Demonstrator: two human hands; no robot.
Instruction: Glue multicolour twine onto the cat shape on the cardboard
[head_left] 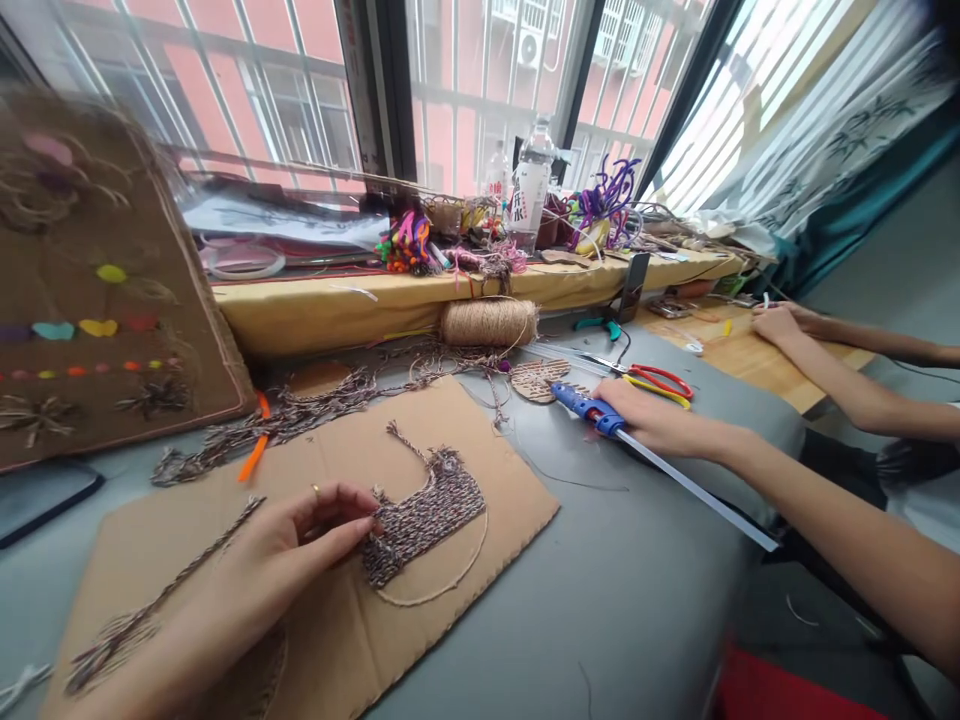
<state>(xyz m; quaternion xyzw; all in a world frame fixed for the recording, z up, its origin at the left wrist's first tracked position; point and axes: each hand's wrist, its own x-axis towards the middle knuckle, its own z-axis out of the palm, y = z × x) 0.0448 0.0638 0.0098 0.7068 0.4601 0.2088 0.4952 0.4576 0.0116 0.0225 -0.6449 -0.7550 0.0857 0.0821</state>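
Left hand (300,545) presses fingertips on the woven rope shape (424,515) on cardboard (510,470); right hand (652,415) closes around the glue gun (589,408)

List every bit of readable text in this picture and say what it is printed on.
"水": the bottom character on the water bottle label; the ones above it are too blurred to read.
Smaller bottle beside it: label unreadable.
Nothing else carries legible text.

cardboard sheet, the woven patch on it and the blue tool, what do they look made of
Cardboard sheet: brown corrugated board, matte, with a rippled cut edge. Woven patch under the left hand: seemingly braided jute-like twine, fuzzy, mixed brown and grey. Glue gun under the right hand: glossy blue plastic, probably, with a pale stick trailing behind.
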